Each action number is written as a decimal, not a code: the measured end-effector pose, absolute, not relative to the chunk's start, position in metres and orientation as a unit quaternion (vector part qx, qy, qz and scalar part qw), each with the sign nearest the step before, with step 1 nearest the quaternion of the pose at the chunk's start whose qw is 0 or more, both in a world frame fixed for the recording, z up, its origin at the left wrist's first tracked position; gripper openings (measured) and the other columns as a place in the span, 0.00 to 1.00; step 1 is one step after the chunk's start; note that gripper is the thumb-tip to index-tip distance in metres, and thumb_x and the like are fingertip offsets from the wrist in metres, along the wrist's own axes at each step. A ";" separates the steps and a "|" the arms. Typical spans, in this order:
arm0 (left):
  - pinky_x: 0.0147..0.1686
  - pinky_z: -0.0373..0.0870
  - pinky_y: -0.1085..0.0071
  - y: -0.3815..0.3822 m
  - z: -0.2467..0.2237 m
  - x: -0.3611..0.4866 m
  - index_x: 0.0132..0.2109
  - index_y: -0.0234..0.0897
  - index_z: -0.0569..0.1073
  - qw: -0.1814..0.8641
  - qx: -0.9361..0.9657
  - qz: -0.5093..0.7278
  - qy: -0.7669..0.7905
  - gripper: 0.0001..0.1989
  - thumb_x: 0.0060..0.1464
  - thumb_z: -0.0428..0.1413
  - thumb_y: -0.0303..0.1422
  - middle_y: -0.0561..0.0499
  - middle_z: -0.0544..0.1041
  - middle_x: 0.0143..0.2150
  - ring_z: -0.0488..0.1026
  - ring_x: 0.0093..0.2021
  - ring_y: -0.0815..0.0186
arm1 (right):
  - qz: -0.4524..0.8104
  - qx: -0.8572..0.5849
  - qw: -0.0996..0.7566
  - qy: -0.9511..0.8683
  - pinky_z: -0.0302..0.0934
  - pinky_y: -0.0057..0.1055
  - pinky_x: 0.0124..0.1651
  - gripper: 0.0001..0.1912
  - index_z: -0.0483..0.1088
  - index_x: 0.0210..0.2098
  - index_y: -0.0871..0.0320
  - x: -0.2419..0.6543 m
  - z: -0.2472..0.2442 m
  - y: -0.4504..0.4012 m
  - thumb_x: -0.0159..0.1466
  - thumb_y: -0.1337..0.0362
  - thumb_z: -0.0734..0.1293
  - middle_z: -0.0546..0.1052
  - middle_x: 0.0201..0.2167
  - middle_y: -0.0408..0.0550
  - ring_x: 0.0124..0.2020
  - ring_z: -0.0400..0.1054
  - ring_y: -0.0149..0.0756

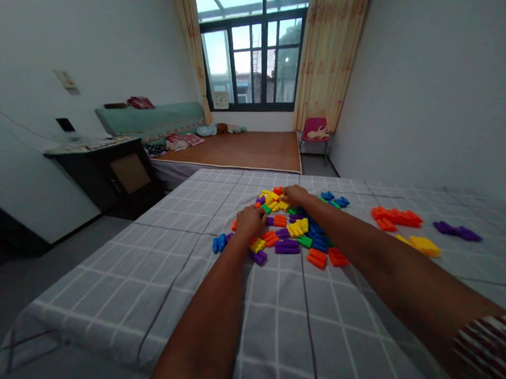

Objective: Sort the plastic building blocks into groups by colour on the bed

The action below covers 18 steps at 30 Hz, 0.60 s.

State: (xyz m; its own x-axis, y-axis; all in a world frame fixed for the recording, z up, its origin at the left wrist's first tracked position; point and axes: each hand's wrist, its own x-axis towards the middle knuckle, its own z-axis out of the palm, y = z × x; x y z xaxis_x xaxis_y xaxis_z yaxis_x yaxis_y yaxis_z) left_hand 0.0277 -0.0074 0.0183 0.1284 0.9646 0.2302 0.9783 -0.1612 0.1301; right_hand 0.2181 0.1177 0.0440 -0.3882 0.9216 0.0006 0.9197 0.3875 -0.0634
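Note:
A loose heap of small plastic pieces, shaped rather like clothes pegs, lies on the cloth-covered table. They are orange, yellow, purple, green and blue. At the heap's left side, my left hand is closed with its fingers curled down; whatever they hold is hidden. My right hand reaches to the far side, its fingertips drawn together against yellow pieces. What sits between those fingertips is too small to make out. Blue pieces lie beneath my right forearm.
Sorted to the right are an orange group, a yellow group and a purple group. Beyond the table stand a bed, a dark cabinet and a pink chair near the window.

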 end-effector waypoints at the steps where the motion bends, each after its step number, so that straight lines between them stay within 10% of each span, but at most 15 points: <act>1: 0.44 0.64 0.65 -0.007 0.018 0.028 0.43 0.42 0.78 0.025 -0.749 -0.130 -0.649 0.16 0.61 0.47 0.40 0.45 0.77 0.45 0.73 0.47 0.58 | 0.030 -0.552 0.015 -0.833 0.64 0.33 0.44 0.24 0.74 0.53 0.53 0.218 0.047 0.118 0.59 0.52 0.69 0.80 0.45 0.54 0.46 0.73 0.46; 18: 0.35 0.63 0.69 0.005 0.020 0.025 0.46 0.44 0.78 0.026 -0.757 -0.098 -0.645 0.19 0.61 0.45 0.43 0.45 0.78 0.45 0.74 0.43 0.58 | 0.502 -0.470 0.474 -0.550 0.68 0.45 0.54 0.18 0.69 0.44 0.49 0.475 0.070 -0.011 0.56 0.53 0.72 0.74 0.45 0.45 0.48 0.70 0.38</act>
